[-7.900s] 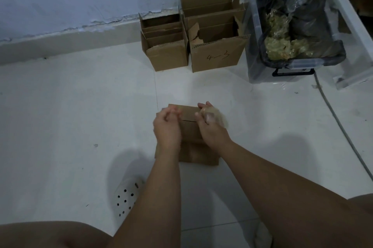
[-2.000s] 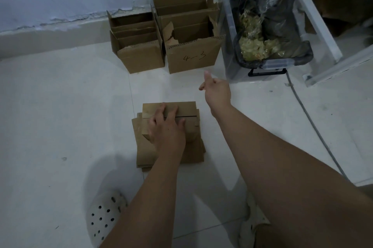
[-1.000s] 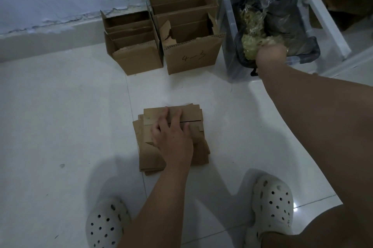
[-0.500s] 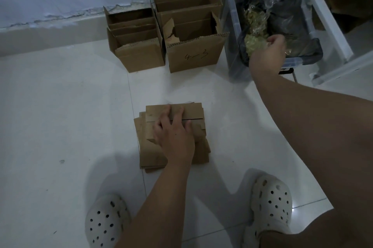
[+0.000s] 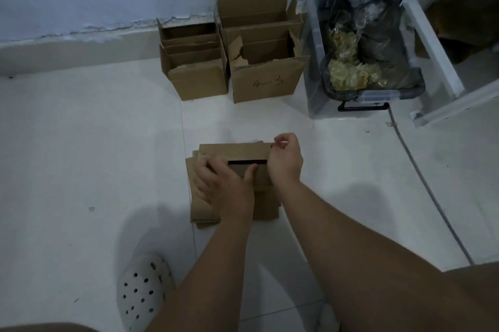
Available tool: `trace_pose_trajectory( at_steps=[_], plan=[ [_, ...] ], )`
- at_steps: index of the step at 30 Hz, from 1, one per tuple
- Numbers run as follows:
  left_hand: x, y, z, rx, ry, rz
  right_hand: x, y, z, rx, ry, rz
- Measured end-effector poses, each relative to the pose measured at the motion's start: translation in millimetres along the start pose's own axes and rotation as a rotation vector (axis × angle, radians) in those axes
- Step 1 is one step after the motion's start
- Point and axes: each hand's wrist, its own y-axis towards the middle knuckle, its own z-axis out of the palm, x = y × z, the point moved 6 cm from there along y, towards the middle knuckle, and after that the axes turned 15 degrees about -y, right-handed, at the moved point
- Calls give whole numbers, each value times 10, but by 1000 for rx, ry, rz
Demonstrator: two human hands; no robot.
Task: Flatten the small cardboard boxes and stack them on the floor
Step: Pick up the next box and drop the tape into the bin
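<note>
The stack of flattened boxes [image 5: 235,150] lies mid-frame on the floor [image 5: 81,156]. The left hand [image 5: 224,188] presses it with spread fingers; the right hand [image 5: 285,161] pinches its far right corner. At upper centre, two open cartons [image 5: 267,83] hold nested boxes, and at upper right a clear bin [image 5: 314,94] holds a black bag [image 5: 378,34].

The left hand [image 5: 226,191] hides the near part of the flattened stack [image 5: 235,152]. Whether the right hand [image 5: 286,162] pinches anything at its far corner is indiscernible.
</note>
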Motion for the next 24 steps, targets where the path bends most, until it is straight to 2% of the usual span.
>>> trace_pose_trajectory(
  at_steps=[4, 6, 13, 16, 18, 24],
  plan=[
    [41, -13, -42, 22, -83, 5, -239, -168, -71, -43, 87, 167],
    [31, -28, -34, 60, -76, 31, -267, -208, -69, 14, 66, 182],
    [63, 76, -191, 43, -117, -106, -219, -253, -91, 176, -66, 98],
    [77, 168, -259, 69, -285, -171, -150, -235, -115, 257, -126, 52],
    [63, 199, -261, 147, -338, -209, -94, -246, -119, 295, -205, -6],
    [-11, 241, -243, 398, 240, -125, -68, -312, -92, 300, -420, -117]
  ],
)
